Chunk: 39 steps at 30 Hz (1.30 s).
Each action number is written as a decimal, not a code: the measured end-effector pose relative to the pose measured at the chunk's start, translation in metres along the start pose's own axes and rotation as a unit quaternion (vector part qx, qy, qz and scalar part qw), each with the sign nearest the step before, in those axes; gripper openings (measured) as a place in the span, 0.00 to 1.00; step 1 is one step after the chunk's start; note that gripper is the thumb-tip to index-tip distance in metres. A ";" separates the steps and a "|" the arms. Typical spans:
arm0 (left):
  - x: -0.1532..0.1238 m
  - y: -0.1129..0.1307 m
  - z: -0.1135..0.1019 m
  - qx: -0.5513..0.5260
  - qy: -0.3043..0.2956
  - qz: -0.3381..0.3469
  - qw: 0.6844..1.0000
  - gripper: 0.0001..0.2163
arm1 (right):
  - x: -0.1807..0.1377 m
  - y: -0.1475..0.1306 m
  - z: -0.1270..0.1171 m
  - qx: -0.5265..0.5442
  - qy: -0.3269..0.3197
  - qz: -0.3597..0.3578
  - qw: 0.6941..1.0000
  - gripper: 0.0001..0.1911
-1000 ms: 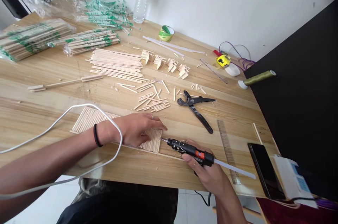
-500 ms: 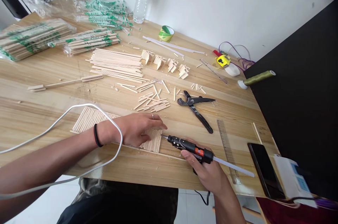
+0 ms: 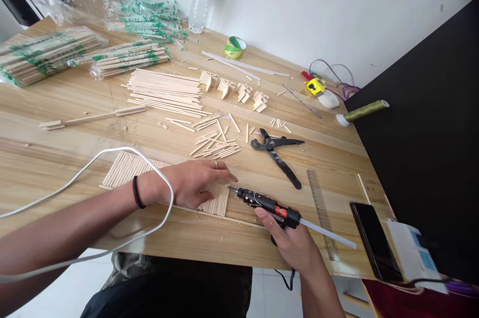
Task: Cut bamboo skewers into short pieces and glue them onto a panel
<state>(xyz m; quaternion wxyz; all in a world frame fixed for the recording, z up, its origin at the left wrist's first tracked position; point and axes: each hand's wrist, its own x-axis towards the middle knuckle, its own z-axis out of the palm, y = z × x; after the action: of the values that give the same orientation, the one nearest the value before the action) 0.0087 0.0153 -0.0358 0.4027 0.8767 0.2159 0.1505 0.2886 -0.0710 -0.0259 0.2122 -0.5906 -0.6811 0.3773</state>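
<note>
**Nozzle brought up to the panel's end**

Holds the glue gun in the right hand, fingers closed around its body. The glue stick trails out of the back toward the near right corner of the surface.

Over the last second, slid that hand a little away from the near edge and to the left. Brought the metal tip from just short of the stick panel up to its right-hand end. Cannot tell whether touching there or a hair apart.

Keeps the left hand open and spread flat on the panel, palm down, in the same spot as a second ago. A white cable is looped over the wrist. Leaves the panel lying flat close to the near edge, about midway along it, unmoved across all three views.

Judging from that: panel pinned down, approach of the tip about complete, no bead of glue visible at that end yet. A small, slow correction, not a reach, so probably lining up on the end sticks.

Elsewhere, no shift to report:
- black cutters lying beyond the gun
- loose cut sticks beyond the left hand
- a clear ruler and a dark phone toward the near right corner
</note>
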 end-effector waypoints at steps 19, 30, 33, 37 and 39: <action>0.000 -0.001 0.002 0.000 0.000 -0.031 1.000 0.33 | -0.002 -0.007 -0.002 0.006 0.020 0.003 1.000 0.20; -0.003 -0.004 0.002 0.017 0.009 -0.011 1.000 0.33 | -0.006 0.011 -0.028 0.037 -0.030 0.000 0.999 0.25; -0.003 -0.006 0.002 0.018 0.008 -0.014 1.000 0.32 | 0.000 0.021 -0.040 -0.068 0.059 0.051 0.995 0.23; -0.002 -0.008 0.002 0.019 0.011 -0.011 1.000 0.33 | 0.003 0.037 -0.055 -0.176 0.157 0.062 0.970 0.23; -0.002 -0.009 0.003 0.020 0.015 -0.012 1.000 0.34 | 0.000 0.046 -0.058 -0.186 0.190 0.064 0.962 0.23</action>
<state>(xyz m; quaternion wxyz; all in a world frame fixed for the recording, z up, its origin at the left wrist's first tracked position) 0.0057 0.0175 -0.0445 0.3835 0.8797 0.2349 0.1545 0.3612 -0.0552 -0.0250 0.2000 -0.7226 -0.6472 0.1375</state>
